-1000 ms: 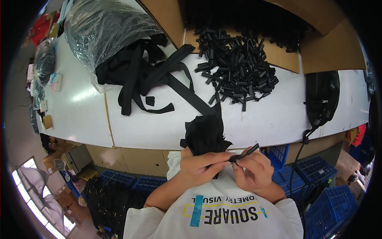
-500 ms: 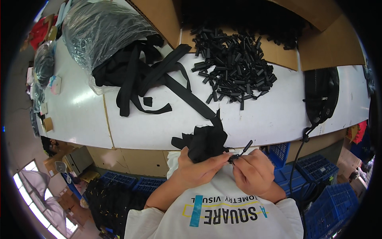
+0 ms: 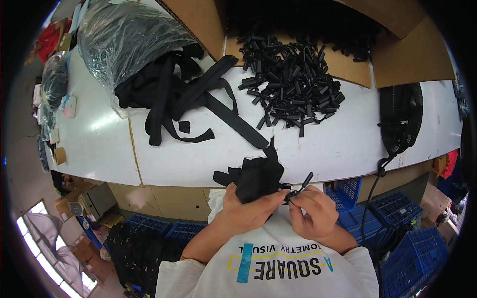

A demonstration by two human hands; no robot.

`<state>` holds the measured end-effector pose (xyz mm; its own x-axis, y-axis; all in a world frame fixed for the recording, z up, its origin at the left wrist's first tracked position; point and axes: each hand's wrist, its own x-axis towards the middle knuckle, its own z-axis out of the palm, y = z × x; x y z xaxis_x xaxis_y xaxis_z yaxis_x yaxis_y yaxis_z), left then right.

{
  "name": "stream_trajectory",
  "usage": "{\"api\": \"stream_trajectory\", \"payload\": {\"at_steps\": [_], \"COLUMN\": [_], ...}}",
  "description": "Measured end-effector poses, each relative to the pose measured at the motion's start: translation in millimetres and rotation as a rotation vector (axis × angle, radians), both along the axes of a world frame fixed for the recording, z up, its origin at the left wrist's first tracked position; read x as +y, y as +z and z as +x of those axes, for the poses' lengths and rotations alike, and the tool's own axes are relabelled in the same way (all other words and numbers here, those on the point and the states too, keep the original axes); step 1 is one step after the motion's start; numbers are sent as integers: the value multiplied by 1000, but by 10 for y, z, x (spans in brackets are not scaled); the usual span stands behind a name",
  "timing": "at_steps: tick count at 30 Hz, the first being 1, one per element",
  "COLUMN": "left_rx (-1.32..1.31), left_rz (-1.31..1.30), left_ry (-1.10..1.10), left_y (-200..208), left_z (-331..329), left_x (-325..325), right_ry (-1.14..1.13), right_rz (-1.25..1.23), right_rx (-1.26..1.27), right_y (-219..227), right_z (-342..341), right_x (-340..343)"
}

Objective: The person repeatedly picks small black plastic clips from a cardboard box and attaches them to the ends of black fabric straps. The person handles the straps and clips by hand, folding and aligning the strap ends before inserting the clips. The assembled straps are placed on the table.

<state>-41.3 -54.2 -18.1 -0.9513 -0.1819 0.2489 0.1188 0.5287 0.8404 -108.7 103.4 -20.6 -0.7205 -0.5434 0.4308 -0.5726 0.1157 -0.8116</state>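
My left hand [image 3: 248, 212] is closed around a bunched black fabric strip [image 3: 257, 180] at the table's front edge, its thumb and fingers pinching near the fabric's right end. Close beside it, my right hand [image 3: 316, 211] pinches the corded end of a small black zipper pull [image 3: 307, 180], whose stick-like grip points up and to the right. Fingertips partly cover the spot where pull and fabric meet, so I cannot tell whether they are joined. From the bunch, a long black strip [image 3: 233, 121] runs back to a tangle of strips. Beyond my hands lies a heap of similar pulls [image 3: 293, 87].
Behind the heap stands an open cardboard box [image 3: 415, 54]. A clear plastic bag [image 3: 129, 37] sits at the back left of the white table [image 3: 174, 166]. To the right hangs a black mesh pouch [image 3: 401, 119] with a cord. Blue crates [image 3: 415, 258] stand below.
My right hand has shifted slightly left and its fingers have changed their bend. The zipper pull has tilted a little and moved slightly left. My left hand stays nearly still.
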Motion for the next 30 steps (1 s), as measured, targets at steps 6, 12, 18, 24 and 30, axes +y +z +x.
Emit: {"api": "stream_trajectory", "payload": {"at_steps": [6,12,18,24,30], "left_rx": [-96,-97,-50,-102,-36], "left_rz": [197,260,214,256,247], "left_ry": [-18,-20,8,-97,-82], "left_y": [12,-33,-82,-34,-69], "left_z": [24,73,92,48,45], "left_x": [5,36,72,15,44], "right_ry": [38,97,157,134,173], "right_rz": [-142,-77,7,-41,-35], "right_rx": [-53,-55,-2,5,-66], "right_y": [-40,85,134,111,161], "right_z": [3,-72,-86,-55,-94], "right_x": [5,38,65,49,38]}}
